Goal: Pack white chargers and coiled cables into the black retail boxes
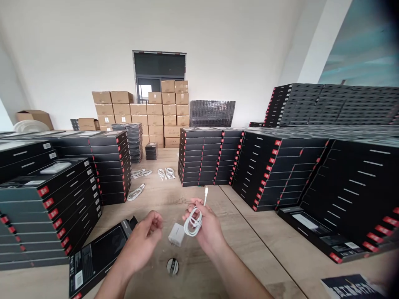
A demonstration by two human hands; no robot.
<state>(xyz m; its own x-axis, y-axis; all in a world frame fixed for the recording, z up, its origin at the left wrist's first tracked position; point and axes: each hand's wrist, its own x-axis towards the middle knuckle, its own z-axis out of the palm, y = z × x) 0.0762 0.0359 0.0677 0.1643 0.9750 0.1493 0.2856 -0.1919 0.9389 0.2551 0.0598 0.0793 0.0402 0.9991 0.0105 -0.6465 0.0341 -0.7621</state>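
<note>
A coiled white charging cable (193, 222) is in my right hand (209, 230), pinched between thumb and fingers, with its plug end pointing up. My left hand (145, 232) is loosely curled, with a gap between thumb and fingers and nothing visible in it. It hovers by the end of a black box (99, 255) lying on the table, where a dark flap stands up. Between my hands a white power adapter (176, 235) lies on the wooden table (199, 278). Nearer to me is a small round black-and-white piece (172, 266).
Stacks of black boxes stand left (81, 195), centre (199, 158) and right (280, 166). Coiled white cables (136, 192) lie beyond my left hand. An untidy single box (321, 232) and a printed dark sheet (352, 286) are at right. Brown cartons (156, 110) are piled by the wall.
</note>
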